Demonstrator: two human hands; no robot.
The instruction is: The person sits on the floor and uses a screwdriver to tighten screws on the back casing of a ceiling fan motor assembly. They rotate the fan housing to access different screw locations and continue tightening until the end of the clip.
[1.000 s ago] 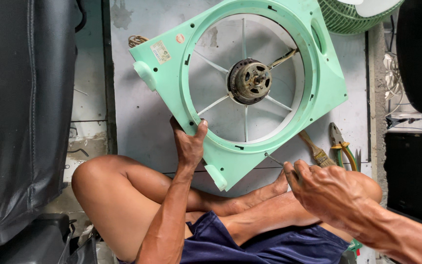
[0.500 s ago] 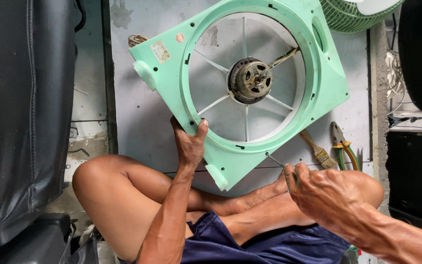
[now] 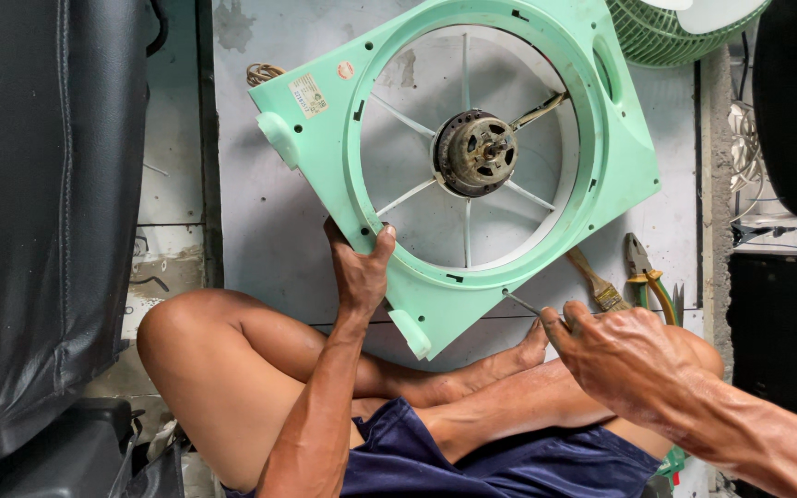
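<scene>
While the left hand (image 3: 359, 267) grips the mint-green fan housing (image 3: 343, 138), the right hand (image 3: 624, 355) clasps a screwdriver (image 3: 520, 302).

A grey concrete floor (image 3: 260, 212), stained and patchy, carries everything. On it at the right lie a wooden-handled brush (image 3: 599, 281) and, just beside it, pliers (image 3: 643, 267) with green and yellow handles. At the far left, a coil of brownish wire (image 3: 263, 72) rests on the floor. The person sits cross-legged on the near part.
</scene>
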